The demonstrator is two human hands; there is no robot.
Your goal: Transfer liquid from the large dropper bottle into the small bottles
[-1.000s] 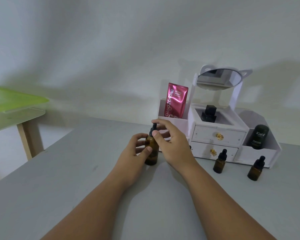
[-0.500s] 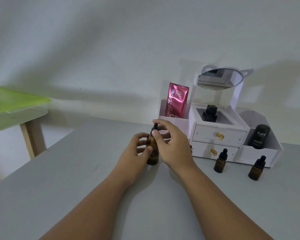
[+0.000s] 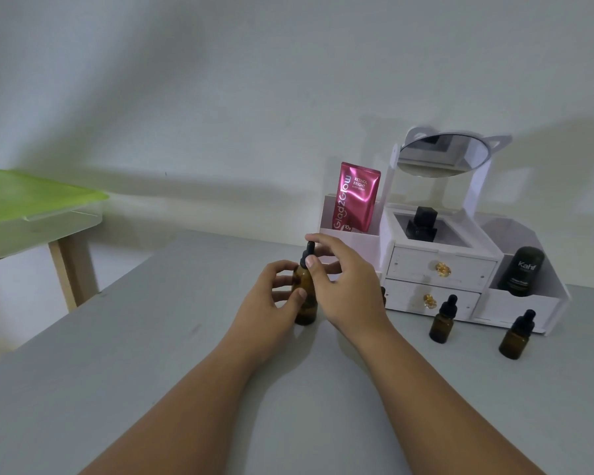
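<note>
The large amber dropper bottle stands upright on the grey table, its black dropper cap on top. My left hand grips the bottle's body from the left. My right hand pinches the black cap between thumb and fingers. Two small amber dropper bottles stand capped to the right, in front of the organizer. A third small bottle peeks out just behind my right hand, mostly hidden.
A white vanity organizer with drawers and a tilted mirror sits against the wall, holding a pink sachet, a black square bottle and a black Kahf container. A green-topped side table stands at left.
Barely anything has moved. Both hands stay on the large bottle; my right fingers have shifted slightly around the cap.
</note>
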